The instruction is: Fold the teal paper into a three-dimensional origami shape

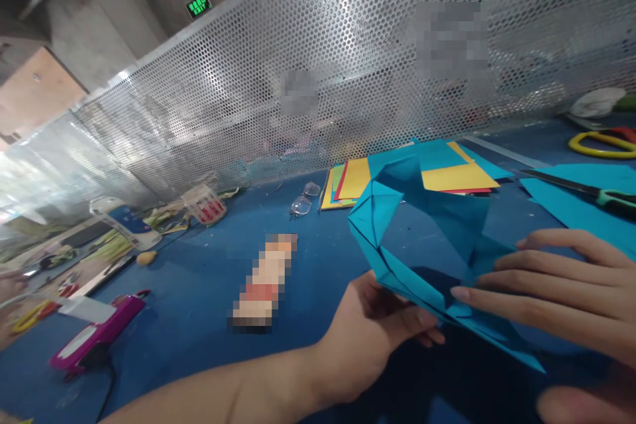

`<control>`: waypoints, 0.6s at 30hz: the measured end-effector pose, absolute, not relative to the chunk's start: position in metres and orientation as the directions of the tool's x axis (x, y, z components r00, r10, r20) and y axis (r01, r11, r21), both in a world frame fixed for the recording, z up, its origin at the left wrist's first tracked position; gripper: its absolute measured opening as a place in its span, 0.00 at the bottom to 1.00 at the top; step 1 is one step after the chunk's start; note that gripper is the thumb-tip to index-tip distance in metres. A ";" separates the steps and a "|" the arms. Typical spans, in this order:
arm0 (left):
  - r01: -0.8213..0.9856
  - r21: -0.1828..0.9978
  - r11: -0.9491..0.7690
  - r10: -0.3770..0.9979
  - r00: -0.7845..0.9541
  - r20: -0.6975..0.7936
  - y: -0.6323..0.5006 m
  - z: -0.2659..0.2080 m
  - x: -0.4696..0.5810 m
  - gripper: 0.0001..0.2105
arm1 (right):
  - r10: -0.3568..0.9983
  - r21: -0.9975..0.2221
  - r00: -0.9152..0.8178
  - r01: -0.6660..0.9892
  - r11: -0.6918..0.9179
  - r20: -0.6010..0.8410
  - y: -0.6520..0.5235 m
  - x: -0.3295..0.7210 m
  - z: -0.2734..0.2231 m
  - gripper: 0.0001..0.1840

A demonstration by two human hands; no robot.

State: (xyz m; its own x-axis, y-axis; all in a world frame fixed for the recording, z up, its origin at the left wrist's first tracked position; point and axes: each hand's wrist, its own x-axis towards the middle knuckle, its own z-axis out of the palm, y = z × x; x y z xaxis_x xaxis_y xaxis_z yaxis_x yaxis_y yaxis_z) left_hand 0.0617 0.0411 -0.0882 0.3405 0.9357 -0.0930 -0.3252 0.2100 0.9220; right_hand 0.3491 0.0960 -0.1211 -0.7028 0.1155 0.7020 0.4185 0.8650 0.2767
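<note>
A blue table (199, 291) fills the view, backed by a perforated metal screen (298, 66) along its far edge. The landmark is the folded teal paper (422, 232), held up just above the table near its front edge.

Behind the paper, near the screen, lies a stack of coloured sheets (358, 179), yellow on top. To the paper's right lies another teal sheet (571, 205) with green-handled scissors (586, 192) resting on it; further right, yellow-handled scissors (601, 144). Well to its left, at the table's front corner, is a magenta glue gun (94, 338). Behind and left of the paper lie glasses (302, 200), and further left a clear cup (205, 204).

The left hand (368, 338) comes up under the paper's lower left edge and pinches it, thumb on top, fingers curled beneath. The right hand (561, 291) lies with fingers spread flat over the paper's lower right flap, pressing rather than closing on it.

The paper looks very light and thin, stiffened where layers are creased, floppy at the single-layer flaps. It would likely crumple or tear under a hard squeeze; the layered folded edges seem the safest places to hold.
</note>
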 end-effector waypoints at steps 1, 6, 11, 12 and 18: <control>-0.323 0.923 0.208 0.932 0.351 -0.087 0.041 -0.087 0.062 0.26 | 0.126 0.267 -0.714 0.411 0.872 0.689 0.090 0.346 -0.120 0.29; -0.296 0.934 0.203 0.917 0.393 -0.075 0.040 -0.084 0.063 0.26 | 0.230 0.106 -0.653 0.432 0.895 0.722 0.065 0.333 -0.133 0.13; -0.248 0.948 0.201 0.903 0.422 -0.081 0.038 -0.084 0.063 0.27 | 0.295 -0.034 -0.470 0.487 0.873 0.832 0.066 0.333 -0.165 0.08; -0.241 0.949 0.202 0.902 0.423 -0.085 0.038 -0.085 0.063 0.28 | 0.299 -0.037 -0.467 0.491 0.870 0.832 0.067 0.334 -0.170 0.10; -0.226 0.951 0.212 0.894 0.437 -0.096 0.037 -0.088 0.061 0.30 | 0.308 -0.049 -0.452 0.499 0.865 0.838 0.071 0.337 -0.181 0.13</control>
State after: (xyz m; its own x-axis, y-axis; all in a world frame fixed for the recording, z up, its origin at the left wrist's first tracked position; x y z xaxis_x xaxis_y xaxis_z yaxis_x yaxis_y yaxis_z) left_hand 0.0612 0.0373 -0.0878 0.4369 0.8944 -0.0955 -0.2257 0.2118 0.9509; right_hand 0.3373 0.0712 -0.1807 -0.4516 0.3076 0.8375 0.4989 0.8653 -0.0489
